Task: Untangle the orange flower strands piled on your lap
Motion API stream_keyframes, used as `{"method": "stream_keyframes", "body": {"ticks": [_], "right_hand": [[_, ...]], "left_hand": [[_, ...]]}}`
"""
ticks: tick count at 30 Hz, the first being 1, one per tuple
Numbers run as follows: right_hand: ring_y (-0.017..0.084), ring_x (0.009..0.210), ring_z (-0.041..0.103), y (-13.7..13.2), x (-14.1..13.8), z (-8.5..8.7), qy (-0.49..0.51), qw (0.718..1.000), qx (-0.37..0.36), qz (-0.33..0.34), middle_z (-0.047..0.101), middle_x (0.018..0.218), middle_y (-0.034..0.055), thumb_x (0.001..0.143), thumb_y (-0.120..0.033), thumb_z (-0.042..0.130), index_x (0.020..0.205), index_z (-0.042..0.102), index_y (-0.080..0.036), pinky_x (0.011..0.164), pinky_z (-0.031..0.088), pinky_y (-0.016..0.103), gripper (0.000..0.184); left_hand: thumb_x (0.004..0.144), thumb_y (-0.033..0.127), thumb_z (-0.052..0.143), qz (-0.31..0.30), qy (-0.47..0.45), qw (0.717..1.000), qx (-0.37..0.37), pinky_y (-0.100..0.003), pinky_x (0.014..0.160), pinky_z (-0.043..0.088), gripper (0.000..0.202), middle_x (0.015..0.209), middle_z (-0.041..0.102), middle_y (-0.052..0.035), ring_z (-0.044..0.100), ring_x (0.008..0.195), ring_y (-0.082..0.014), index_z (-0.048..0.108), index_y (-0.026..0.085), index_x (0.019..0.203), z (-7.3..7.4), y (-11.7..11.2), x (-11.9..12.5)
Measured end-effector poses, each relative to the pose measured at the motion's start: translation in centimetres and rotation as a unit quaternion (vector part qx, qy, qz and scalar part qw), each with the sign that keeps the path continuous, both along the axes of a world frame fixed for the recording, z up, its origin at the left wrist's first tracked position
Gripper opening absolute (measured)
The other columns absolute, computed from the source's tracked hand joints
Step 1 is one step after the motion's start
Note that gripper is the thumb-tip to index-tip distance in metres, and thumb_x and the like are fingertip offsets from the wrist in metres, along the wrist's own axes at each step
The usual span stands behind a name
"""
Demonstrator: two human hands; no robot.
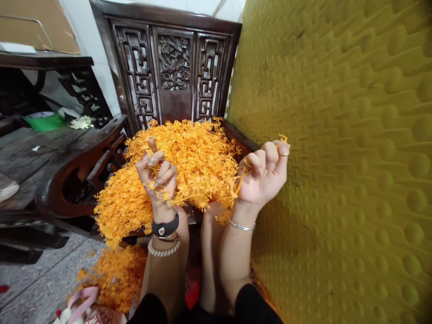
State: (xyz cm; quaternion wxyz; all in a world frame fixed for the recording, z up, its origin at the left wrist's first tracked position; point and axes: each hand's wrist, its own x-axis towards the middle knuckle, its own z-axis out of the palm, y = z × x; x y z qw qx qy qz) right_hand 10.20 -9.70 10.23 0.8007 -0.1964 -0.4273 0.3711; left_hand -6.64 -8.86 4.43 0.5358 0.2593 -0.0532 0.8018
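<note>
A large heap of orange, spidery plastic sprigs (192,148) fills the seat in front of me. Over its left part is my left hand (158,175), fingers curled around several of the sprigs, with one finger pointing up. To the right, my right hand (261,173) is raised beside the heap, its fingers closed. A small orange sprig (282,137) sticks out at the fingertips of that hand, and a thin orange strand (240,181) hangs by its palm. A sprig cluster (199,189) lies between the two hands; whether either hand holds it I cannot tell.
A carved dark wooden chair back (175,105) stands behind the heap. On the right rises a yellow textured mat (337,135). A dark table (20,153) at left bears a green tape roll (45,121). More orange sprigs (118,274) lie below, near a pink-handled bag (84,299).
</note>
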Motion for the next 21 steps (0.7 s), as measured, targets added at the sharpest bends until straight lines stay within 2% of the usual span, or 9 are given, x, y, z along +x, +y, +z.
{"method": "stream_keyframes", "body": {"ticks": [4,9,11,13,15,17,19,21], "right_hand": [[0.009,0.041,0.013,0.1,-0.4,0.1,0.085,0.992,0.031,0.085,0.015,0.054,-0.0063,0.090,-0.036,0.033,0.062,0.038,-0.022,0.039,0.023,0.021,0.032],[0.010,0.043,0.018,0.0,-0.3,0.2,0.119,0.985,0.056,0.112,0.015,0.055,-0.0057,0.091,-0.032,0.030,0.063,0.043,-0.022,0.045,0.030,0.021,0.032],[0.010,0.044,0.019,0.0,-0.2,0.2,0.131,0.984,0.058,0.110,0.016,0.056,-0.0056,0.091,-0.030,0.031,0.064,0.045,-0.022,0.046,0.031,0.021,0.032],[0.009,0.044,0.021,0.0,-0.2,0.2,0.147,0.981,0.058,0.110,0.017,0.056,-0.0056,0.091,-0.029,0.031,0.065,0.046,-0.022,0.047,0.032,0.021,0.031],[0.009,0.044,0.023,0.0,-0.2,0.2,0.171,0.975,0.064,0.123,0.020,0.055,-0.0058,0.092,-0.027,0.031,0.066,0.046,-0.022,0.048,0.034,0.020,0.031],[0.007,0.044,0.026,0.1,-0.3,0.2,0.203,0.964,0.073,0.153,0.023,0.054,-0.0062,0.092,-0.025,0.029,0.066,0.046,-0.021,0.049,0.035,0.019,0.031],[0.006,0.044,0.029,0.2,-0.4,0.1,0.235,0.949,0.082,0.193,0.026,0.053,-0.0066,0.092,-0.024,0.029,0.068,0.046,-0.020,0.050,0.037,0.018,0.030],[0.005,0.044,0.033,0.3,-0.5,0.0,0.266,0.930,0.090,0.236,0.029,0.053,-0.0068,0.093,-0.022,0.029,0.070,0.045,-0.020,0.051,0.039,0.016,0.028]], "left_hand": [[0.074,0.024,0.054,-0.039,0.094,0.995,-0.007,-0.010,0.025,0.017,0.005,0.054,0.041,0.0070,0.015,0.031,-0.0001,0.051,0.019,0.075,1.0,-1.0,-0.4],[0.072,0.032,0.049,-0.037,0.170,0.985,0.002,-0.013,0.024,0.016,0.026,0.048,0.035,0.0056,0.021,0.029,-0.0011,0.037,0.017,0.056,1.9,-2.2,-1.4],[0.076,0.047,0.044,-0.002,0.218,0.976,0.008,-0.015,0.025,0.015,0.041,0.041,0.030,0.0050,0.022,0.028,-0.0031,0.033,0.018,0.050,1.9,-2.6,-1.5],[0.076,0.062,0.037,0.078,0.279,0.957,0.015,-0.018,0.027,0.016,0.053,0.038,0.029,0.0043,0.025,0.029,-0.0050,0.032,0.018,0.046,1.6,-2.7,-1.3],[0.072,0.067,0.041,0.171,0.361,0.917,0.017,-0.020,0.032,0.018,0.056,0.040,0.032,0.0037,0.027,0.034,-0.0059,0.036,0.018,0.046,1.3,-2.7,-0.9],[0.066,0.061,0.056,0.217,0.477,0.852,0.016,-0.021,0.039,0.022,0.049,0.046,0.036,0.0035,0.030,0.041,-0.0068,0.041,0.017,0.050,1.0,-2.5,-0.3],[0.062,0.051,0.067,0.208,0.585,0.784,0.011,-0.022,0.045,0.026,0.041,0.051,0.040,0.0037,0.034,0.048,-0.0079,0.044,0.017,0.055,1.0,-2.1,0.5],[0.065,0.046,0.067,0.191,0.643,0.742,0.002,-0.023,0.051,0.030,0.036,0.056,0.043,0.0038,0.038,0.053,-0.0090,0.046,0.017,0.060,1.2,-1.8,1.5]]}}
